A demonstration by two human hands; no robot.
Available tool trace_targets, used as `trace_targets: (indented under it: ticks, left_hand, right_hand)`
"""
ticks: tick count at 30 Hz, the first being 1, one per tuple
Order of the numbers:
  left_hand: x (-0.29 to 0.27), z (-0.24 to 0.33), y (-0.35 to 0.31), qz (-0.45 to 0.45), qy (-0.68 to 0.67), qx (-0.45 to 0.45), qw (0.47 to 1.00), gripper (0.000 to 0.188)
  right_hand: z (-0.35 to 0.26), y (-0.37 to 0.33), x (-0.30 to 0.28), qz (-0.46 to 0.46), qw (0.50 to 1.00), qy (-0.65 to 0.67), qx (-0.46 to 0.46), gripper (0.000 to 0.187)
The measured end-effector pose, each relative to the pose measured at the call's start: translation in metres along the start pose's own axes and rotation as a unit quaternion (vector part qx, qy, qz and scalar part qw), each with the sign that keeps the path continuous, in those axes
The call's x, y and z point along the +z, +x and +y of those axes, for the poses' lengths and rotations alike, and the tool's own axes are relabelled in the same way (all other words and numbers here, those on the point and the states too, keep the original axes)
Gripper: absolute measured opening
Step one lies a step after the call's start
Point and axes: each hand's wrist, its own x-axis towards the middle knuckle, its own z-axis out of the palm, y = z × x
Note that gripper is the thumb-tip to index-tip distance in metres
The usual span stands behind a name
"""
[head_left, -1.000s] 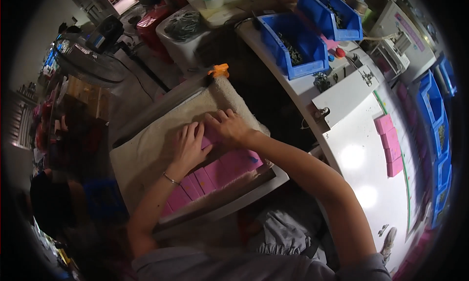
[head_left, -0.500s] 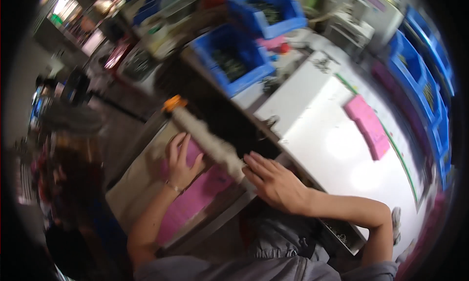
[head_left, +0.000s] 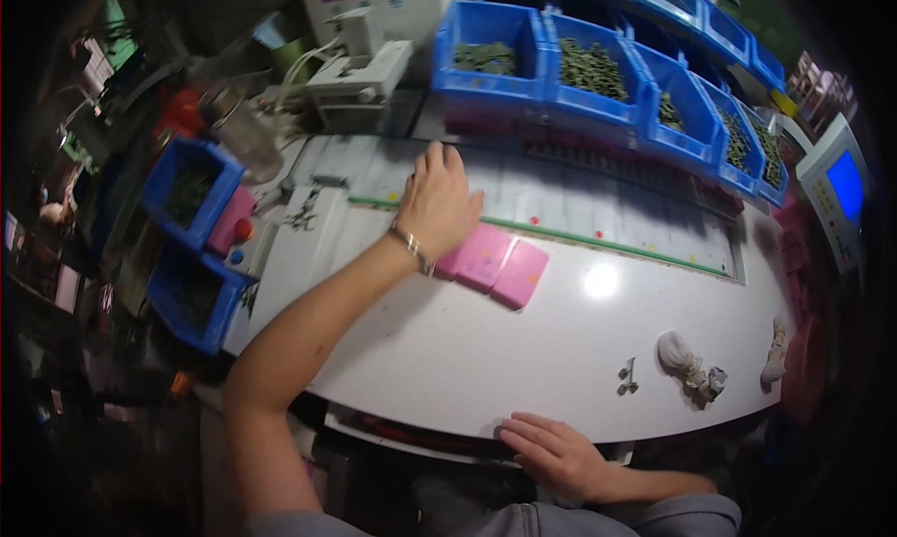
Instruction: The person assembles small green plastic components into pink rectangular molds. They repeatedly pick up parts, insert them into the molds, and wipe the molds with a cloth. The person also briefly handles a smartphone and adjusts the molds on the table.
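My left hand (head_left: 437,205) reaches across the white table, its thumb apart from the fingers and no held thing visible. It is over the left end of a row of pink blocks (head_left: 500,261), partly hiding them. Its fingertips pass beyond the thin green strip (head_left: 598,245) onto a pale panel (head_left: 561,205). By the table's front edge rests my right hand (head_left: 561,453), fingers stretched out and holding nothing. Small metal parts (head_left: 627,376) lie on the table ahead of it, beside a whitish bundle (head_left: 680,355).
Blue bins (head_left: 598,75) of small metal pieces line the back. More blue bins (head_left: 192,196) stand at the left, near a clear jar (head_left: 241,131). A white device (head_left: 360,75) is at the back left, and a blue-screened unit (head_left: 841,187) at the right.
The view has swung right toward the white table. My left hand has left the pink sheet and reached over the pink blocks. My right hand has left the beige roll for the table edge.
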Motion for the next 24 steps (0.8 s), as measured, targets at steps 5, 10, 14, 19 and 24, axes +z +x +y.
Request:
trace_targets:
  ticks: [5, 10, 14, 19, 24]
  left_hand:
    - [0.101, -0.058, 0.104, -0.092, 0.115, 0.032, 0.989, 0.037]
    - [0.150, -0.123, 0.148, -0.058, 0.070, 0.011, 0.996, 0.054]
    - [0.147, -0.082, 0.153, -0.255, 0.119, -0.077, 0.957, 0.057]
    - [0.122, -0.070, 0.155, -0.325, 0.162, -0.098, 0.927, 0.061]
    - [0.095, -0.062, 0.154, -0.377, 0.192, -0.110, 0.899, 0.066]
  right_hand:
    - [0.011, -0.044, -0.015, 0.161, 0.980, -0.086, 0.085, 0.040]
    - [0.045, -0.079, -0.024, 0.274, 0.946, -0.118, 0.131, 0.032]
    - [0.063, -0.086, -0.031, 0.323, 0.924, -0.124, 0.164, 0.034]
    - [0.075, -0.091, -0.035, 0.284, 0.933, -0.118, 0.184, 0.045]
    - [0.076, -0.086, -0.039, 0.210, 0.951, -0.109, 0.200, 0.045]
